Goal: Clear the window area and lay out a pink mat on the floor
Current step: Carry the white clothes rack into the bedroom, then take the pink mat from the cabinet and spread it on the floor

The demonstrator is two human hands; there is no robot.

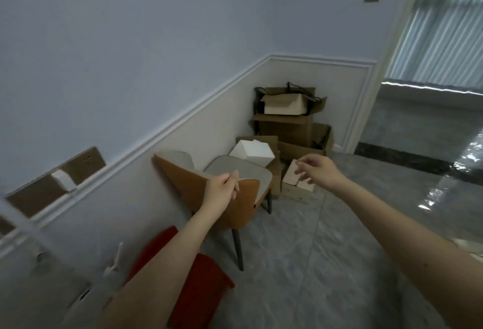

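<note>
**Left hand on chair back, right hand free above floor**

Seen from the head camera, looking down into a room corner. Left hand (224,187) at the top edge of the chair (209,185) backrest, fingers curled at the rim; whether firmly gripped or only touching, cannot tell. Chair orange-backed with grey cushion and dark legs, standing close beside the white-panelled wall (183,140). Right hand (317,172) stretched forward in the air, fingers loosely curled, holding nothing, hovering in front of a small open box (295,187) with pale pink blocks (292,175) inside.

Behind the chair, a white foam block (252,152) resting at the seat's far edge. Further back in the corner, stacked cardboard boxes (290,124), the topmost holding a white box (285,105) with black cords draped over it. Red stool (198,276) near the bottom, partly hidden by the left forearm. Window (439,28) at upper right, with a shiny sill (431,88) beneath. Grey tiled floor (326,250). No pink mat visible anywhere on the floor.
</note>
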